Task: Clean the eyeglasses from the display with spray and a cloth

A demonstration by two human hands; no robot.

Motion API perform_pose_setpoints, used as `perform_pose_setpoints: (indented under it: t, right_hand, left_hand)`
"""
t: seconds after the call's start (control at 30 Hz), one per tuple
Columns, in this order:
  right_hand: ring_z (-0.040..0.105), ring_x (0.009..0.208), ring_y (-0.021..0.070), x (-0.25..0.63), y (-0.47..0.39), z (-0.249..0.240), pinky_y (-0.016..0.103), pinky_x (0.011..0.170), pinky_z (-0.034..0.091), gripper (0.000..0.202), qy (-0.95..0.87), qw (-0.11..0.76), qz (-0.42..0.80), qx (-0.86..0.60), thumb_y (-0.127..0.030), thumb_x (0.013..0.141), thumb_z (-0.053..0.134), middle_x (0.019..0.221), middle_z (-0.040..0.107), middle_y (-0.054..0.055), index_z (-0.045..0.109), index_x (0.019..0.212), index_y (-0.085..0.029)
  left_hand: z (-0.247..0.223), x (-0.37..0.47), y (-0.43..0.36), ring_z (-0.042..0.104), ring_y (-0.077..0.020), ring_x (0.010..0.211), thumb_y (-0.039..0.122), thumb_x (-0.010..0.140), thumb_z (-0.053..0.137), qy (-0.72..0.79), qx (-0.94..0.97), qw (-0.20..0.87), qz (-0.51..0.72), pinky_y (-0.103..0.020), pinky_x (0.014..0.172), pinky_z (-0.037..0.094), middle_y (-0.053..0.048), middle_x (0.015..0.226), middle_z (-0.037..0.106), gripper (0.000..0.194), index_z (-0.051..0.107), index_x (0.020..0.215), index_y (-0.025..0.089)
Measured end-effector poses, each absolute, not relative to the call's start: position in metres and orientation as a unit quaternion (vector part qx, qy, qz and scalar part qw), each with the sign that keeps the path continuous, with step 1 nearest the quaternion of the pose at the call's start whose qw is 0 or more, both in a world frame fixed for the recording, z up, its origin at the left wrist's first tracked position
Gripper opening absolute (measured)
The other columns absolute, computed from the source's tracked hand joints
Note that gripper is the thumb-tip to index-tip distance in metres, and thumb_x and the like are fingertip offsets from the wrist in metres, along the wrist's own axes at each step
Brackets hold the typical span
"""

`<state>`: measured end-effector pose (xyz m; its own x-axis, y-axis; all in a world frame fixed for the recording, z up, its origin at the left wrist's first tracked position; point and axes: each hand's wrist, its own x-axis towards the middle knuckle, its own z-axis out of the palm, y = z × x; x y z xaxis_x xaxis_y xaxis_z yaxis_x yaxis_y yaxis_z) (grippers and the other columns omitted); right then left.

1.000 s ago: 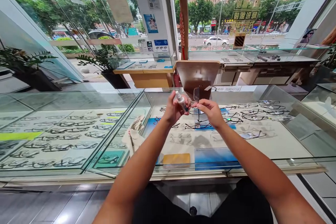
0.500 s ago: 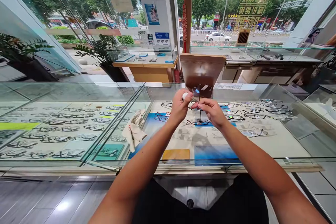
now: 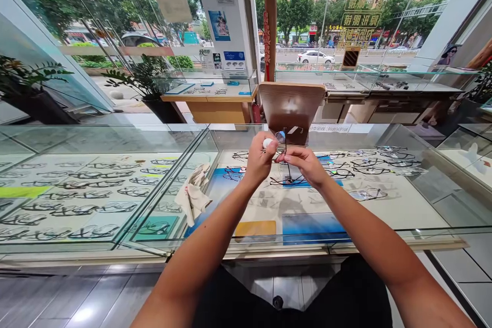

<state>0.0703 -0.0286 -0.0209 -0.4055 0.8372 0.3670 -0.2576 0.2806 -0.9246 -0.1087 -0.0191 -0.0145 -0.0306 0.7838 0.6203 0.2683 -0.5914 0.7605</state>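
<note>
Above the glass display case, my left hand is closed around a small white object, with its thumb on top. A pair of glasses is held up between my hands, one lens facing me and a dark temple upright. My right hand pinches the glasses near the lower part of the frame, its fingertips close to my left hand. Which part of the glasses my left fingers touch is hidden. A beige cloth lies crumpled on the glass to the left of my forearms.
Rows of glasses lie inside the case, with more at the right. Blue sheets and an orange card are near the front edge. A brown mirror or panel stands upright behind my hands.
The view has shifted slightly, so the scene sits a little lower and further left. The glasses have tilted a little; both hands keep their hold.
</note>
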Motion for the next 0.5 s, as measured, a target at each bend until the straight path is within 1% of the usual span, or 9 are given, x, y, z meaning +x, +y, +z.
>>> perform_pose_setpoints:
  t: [0.17,0.3,0.4,0.5]
  right_hand:
    - [0.074,0.101,0.0236,0.0686,-0.0281,-0.0216,0.039,0.103,0.053,0.024,-0.629,0.494,0.559,-0.216,-0.048,0.088,0.086,0.092,0.083,0.003,0.083,0.082,-0.025]
    - [0.073,0.099,0.0242,0.0684,-0.0274,-0.0212,0.04,0.102,0.052,0.025,-0.613,0.507,0.564,-0.223,-0.05,0.085,0.088,0.091,0.083,0.003,0.083,0.081,-0.026]
    - [0.071,0.096,0.0227,0.0714,-0.0259,-0.0184,0.037,0.097,0.051,0.023,-0.583,0.534,0.567,-0.231,-0.049,0.083,0.088,0.091,0.083,0.002,0.084,0.081,-0.027]
    - [0.07,0.097,0.0206,0.0768,-0.0237,-0.0133,0.034,0.096,0.05,0.02,-0.532,0.577,0.577,-0.225,-0.047,0.083,0.088,0.095,0.084,0.001,0.083,0.08,-0.028]
  left_hand:
    - [-0.0151,-0.1088,-0.0197,0.058,-0.0257,0.096,0.072,0.099,0.049,0.41,0.656,0.182,0.607,-0.039,0.087,0.046,-0.007,0.094,0.062,0.05,0.059,0.092,0.024]
    - [-0.015,-0.1089,-0.0203,0.059,-0.0269,0.099,0.07,0.099,0.05,0.412,0.657,0.183,0.605,-0.041,0.09,0.046,-0.007,0.096,0.064,0.049,0.059,0.09,0.023]
    - [-0.0145,-0.1092,-0.0217,0.058,-0.0269,0.097,0.069,0.1,0.05,0.409,0.672,0.178,0.59,-0.041,0.088,0.045,-0.007,0.096,0.064,0.048,0.059,0.089,0.023]
    - [-0.0136,-0.1083,-0.0246,0.056,-0.0263,0.094,0.064,0.1,0.053,0.393,0.709,0.166,0.562,-0.041,0.087,0.042,-0.006,0.093,0.063,0.043,0.059,0.088,0.023]
